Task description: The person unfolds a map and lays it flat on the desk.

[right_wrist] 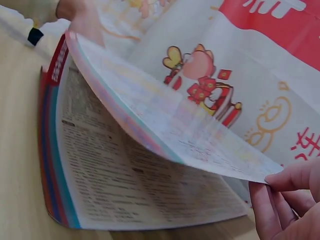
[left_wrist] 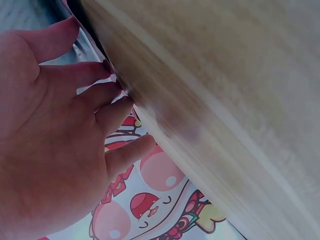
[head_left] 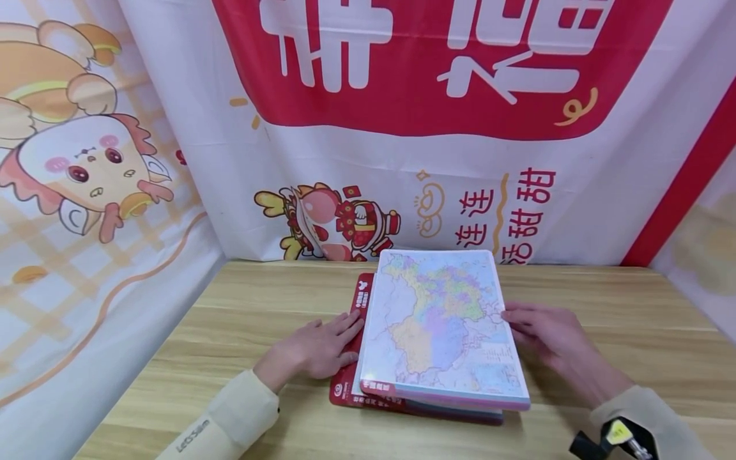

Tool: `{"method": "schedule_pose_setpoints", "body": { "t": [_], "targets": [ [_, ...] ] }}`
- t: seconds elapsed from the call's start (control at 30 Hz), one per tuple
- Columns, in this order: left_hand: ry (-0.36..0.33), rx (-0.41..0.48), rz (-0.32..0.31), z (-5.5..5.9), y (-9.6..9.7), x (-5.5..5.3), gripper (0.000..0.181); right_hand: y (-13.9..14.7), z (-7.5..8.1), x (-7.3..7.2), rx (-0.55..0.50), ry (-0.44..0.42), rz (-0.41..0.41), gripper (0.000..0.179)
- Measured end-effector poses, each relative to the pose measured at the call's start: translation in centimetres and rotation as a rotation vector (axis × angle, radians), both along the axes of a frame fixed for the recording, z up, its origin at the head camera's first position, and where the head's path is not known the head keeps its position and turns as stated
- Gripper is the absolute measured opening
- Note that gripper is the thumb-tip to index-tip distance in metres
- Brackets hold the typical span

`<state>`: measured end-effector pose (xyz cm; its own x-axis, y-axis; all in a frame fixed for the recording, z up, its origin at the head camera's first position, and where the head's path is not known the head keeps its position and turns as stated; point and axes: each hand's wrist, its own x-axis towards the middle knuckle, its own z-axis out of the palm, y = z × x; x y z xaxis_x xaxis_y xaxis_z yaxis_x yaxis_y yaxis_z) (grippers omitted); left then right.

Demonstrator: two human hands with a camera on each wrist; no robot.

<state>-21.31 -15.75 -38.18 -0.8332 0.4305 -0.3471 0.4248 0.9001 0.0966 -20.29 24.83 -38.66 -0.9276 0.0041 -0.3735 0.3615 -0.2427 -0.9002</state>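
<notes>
A glossy map sheet with pastel regions lies tilted over a red-edged sheet on the table. My right hand pinches the map's right edge between thumb and fingers. The right wrist view shows that edge of the map raised, with a gap above the lower sheet, which carries dense printed text. My left hand rests at the left, its fingertips touching the red border. In the left wrist view, the left hand's fingers extend to the sheet edge without gripping it.
The wood-grain table extends around the sheets. Behind it hangs a white cloth with red lettering and cartoon figures. Another printed cloth hangs on the left side.
</notes>
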Motion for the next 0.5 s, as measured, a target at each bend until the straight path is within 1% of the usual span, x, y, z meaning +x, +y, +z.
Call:
{"method": "schedule_pose_setpoints", "body": {
  "t": [0.2,0.37,0.5],
  "targets": [
    [0.006,-0.007,0.020,0.0,-0.6,0.1,0.073,2.1,0.5,0.4,0.001,0.029,0.003,0.020],
    [0.011,-0.020,0.034,0.3,-1.3,0.2,0.074,4.0,1.0,0.6,0.018,0.011,-0.015,0.019],
    [0.012,-0.027,0.049,0.4,-2.0,0.3,0.075,5.7,1.2,0.8,0.004,0.006,-0.025,0.022]
  ]
}}
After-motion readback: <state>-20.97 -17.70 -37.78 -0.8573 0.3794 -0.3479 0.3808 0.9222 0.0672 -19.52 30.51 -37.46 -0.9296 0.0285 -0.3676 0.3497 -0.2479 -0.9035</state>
